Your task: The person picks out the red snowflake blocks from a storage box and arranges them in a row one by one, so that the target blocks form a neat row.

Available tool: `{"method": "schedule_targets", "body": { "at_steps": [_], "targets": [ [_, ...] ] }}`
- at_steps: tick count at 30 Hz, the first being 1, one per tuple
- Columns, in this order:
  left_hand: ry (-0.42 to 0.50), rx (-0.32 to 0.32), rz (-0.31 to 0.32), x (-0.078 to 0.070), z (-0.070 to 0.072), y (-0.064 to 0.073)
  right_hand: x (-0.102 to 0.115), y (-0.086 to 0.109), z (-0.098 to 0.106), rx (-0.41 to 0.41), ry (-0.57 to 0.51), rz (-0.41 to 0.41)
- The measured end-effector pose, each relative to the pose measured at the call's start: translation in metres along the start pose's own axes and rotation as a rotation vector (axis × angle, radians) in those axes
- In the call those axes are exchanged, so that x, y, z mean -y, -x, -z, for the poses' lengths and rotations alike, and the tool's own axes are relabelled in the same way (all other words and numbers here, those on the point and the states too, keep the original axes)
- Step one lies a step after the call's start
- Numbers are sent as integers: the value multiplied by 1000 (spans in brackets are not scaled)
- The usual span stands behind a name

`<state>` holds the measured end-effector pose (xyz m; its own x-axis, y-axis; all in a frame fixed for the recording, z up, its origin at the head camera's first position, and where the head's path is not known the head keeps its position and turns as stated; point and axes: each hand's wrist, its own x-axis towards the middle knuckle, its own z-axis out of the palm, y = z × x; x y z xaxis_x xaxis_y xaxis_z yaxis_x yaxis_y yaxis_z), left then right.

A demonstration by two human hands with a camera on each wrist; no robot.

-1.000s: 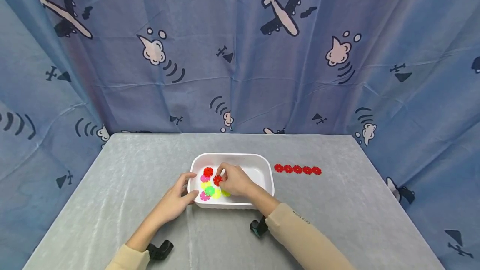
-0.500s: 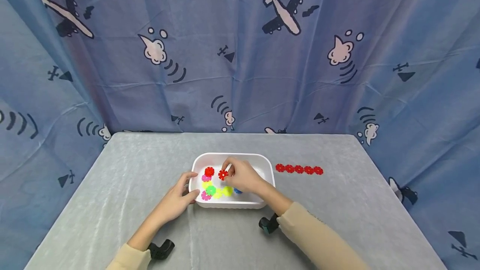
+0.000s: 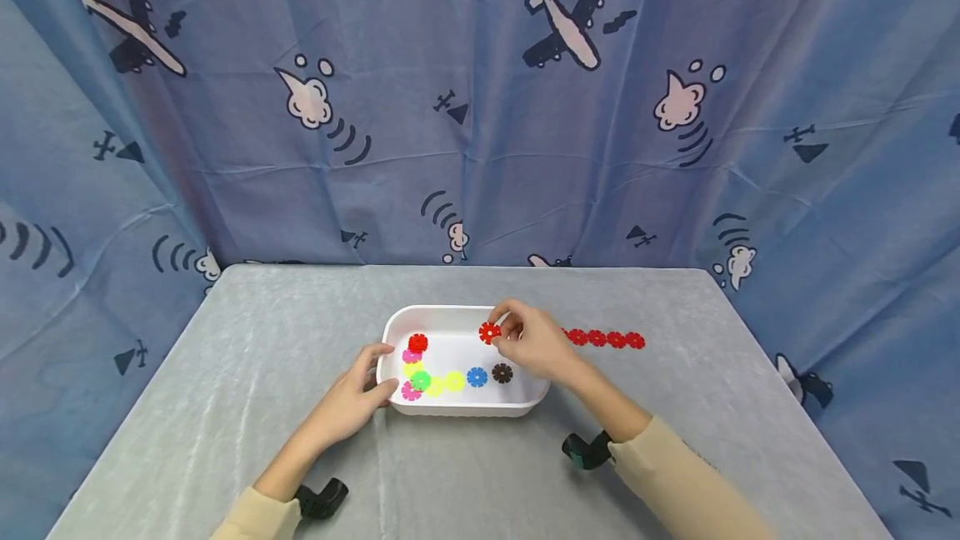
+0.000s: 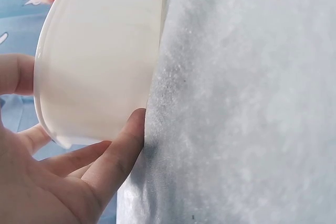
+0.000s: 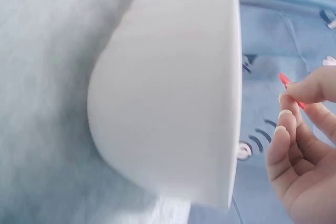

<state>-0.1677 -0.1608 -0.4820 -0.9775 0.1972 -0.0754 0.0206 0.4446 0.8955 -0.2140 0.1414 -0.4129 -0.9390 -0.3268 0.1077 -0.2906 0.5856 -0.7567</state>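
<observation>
My right hand pinches a red snowflake-shaped building disc between thumb and fingertips, over the right part of a white plastic tray. Edge-on in the right wrist view, the same red disc shows above the rim level. The left hand holds the tray's left end, its fingers spread around the rim and outer wall. Inside the tray lie red discs, pink discs, a green disc, yellow discs, a blue disc and a dark brown disc.
To the right of the tray, a straight row of red discs lies on the grey cloth-covered table; the right hand hides its left end. Each wrist wears a black camera mount. A blue patterned curtain hangs behind.
My right hand has lifted the red disc from among the others and carried it rightward across the tray, uncovering the blue and brown discs. The left hand stays at the tray's left end.
</observation>
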Motion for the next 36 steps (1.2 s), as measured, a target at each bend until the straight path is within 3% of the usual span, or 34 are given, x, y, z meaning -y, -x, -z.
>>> {"method": "schedule_targets", "body": {
  "at_steps": [6,14,22,28,36],
  "targets": [
    [-3,-3,14,0,0,0,-14,14,24,-69,-27,14],
    [8,-5,22,1,-1,1,-49,29,54,-168,-106,13],
    [7,-2,12,0,-1,1,-83,42,85,-248,-79,-27],
    [18,0,14,0,-2,0,-107,49,104,-244,-125,-100],
    [1,-7,7,1,-1,0,-140,54,125,-207,-85,-194]
  ]
}}
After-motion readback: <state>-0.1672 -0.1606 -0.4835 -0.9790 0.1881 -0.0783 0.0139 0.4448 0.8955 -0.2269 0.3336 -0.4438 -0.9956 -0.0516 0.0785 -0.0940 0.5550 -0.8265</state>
